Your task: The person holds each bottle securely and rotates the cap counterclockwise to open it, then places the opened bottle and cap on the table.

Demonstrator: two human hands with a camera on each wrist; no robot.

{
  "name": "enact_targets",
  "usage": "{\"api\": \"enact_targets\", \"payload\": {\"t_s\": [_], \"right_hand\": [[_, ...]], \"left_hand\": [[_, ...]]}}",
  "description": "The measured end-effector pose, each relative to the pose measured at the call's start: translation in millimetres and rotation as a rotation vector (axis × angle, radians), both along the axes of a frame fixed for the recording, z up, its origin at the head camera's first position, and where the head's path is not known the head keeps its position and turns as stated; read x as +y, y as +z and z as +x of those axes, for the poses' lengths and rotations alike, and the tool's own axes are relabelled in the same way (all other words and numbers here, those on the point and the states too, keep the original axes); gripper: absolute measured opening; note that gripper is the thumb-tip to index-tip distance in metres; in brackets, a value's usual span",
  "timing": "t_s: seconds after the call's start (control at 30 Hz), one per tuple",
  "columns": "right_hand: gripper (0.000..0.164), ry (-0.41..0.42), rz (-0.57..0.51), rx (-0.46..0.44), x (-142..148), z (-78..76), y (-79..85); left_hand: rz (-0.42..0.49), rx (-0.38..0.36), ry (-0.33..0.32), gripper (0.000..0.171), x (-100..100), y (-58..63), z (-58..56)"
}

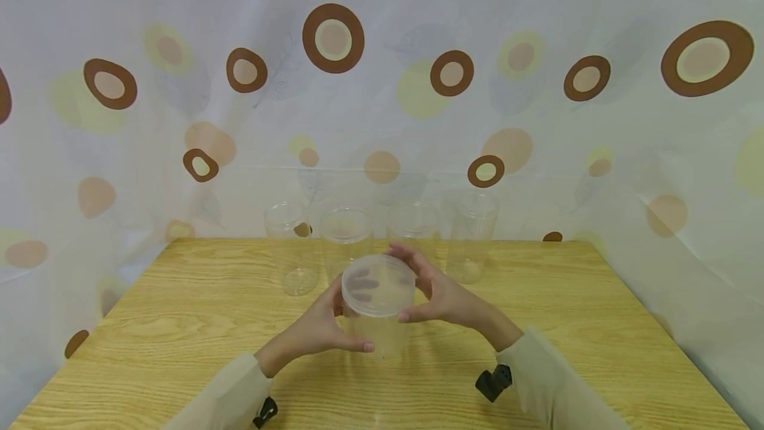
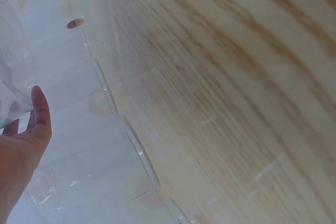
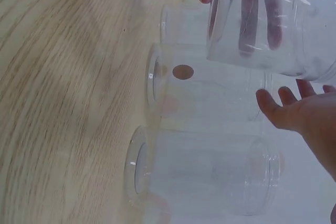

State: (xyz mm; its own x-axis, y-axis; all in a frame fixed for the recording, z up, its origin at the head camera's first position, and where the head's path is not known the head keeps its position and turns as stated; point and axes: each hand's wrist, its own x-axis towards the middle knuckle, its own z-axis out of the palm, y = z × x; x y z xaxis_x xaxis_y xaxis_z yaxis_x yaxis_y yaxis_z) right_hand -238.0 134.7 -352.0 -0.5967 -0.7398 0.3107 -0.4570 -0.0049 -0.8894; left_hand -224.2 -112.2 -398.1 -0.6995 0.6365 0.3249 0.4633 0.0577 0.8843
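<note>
A clear plastic jar with a translucent round lid is held upright above the table, between both hands. My left hand grips its left side, thumb across the front and fingers behind; in the right wrist view those fingers show through the jar wall. On the other side, my right hand holds the jar near its top, with the thumb at the lid's edge and the other fingers around the far side. The left wrist view shows only part of the left hand and jar.
Several clear jars stand in a row at the back of the wooden table: a slim one at left, wider ones in the middle, another slim one at right. A patterned curtain hangs behind.
</note>
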Motion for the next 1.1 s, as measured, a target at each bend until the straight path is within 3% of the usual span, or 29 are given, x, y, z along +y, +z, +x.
{"api": "enact_targets", "payload": {"t_s": [0.17,0.3,0.47,0.63,0.83,0.93,1.1], "right_hand": [[0.095,-0.212,0.018,0.138,-9,10.3,-2.5],[0.093,-0.327,0.031,0.128,-14,19.3,-4.4],[0.083,-0.379,0.021,0.116,-17,21.7,-5.7],[0.078,-0.286,0.006,0.115,-14,14.4,-4.8],[0.077,-0.017,0.009,0.016,-5,-0.9,-1.2],[0.078,0.078,0.005,-0.038,-2,-6.5,-0.3],[0.082,0.108,0.009,-0.036,-1,-8.6,-0.6]], "left_hand": [[-0.009,-0.005,0.056,0.102,-1,-0.8,1.2],[-0.012,0.017,0.077,0.101,0,-1.7,0.5],[-0.005,0.028,0.077,0.102,1,-0.9,0.5],[0.021,0.028,0.041,0.103,2,0.2,1.7],[0.041,0.038,-0.025,0.104,0,-0.4,0.3],[0.034,0.053,-0.044,0.105,-1,-1.9,-0.7],[0.021,0.052,-0.014,0.105,-1,-1.1,0.5]]}}
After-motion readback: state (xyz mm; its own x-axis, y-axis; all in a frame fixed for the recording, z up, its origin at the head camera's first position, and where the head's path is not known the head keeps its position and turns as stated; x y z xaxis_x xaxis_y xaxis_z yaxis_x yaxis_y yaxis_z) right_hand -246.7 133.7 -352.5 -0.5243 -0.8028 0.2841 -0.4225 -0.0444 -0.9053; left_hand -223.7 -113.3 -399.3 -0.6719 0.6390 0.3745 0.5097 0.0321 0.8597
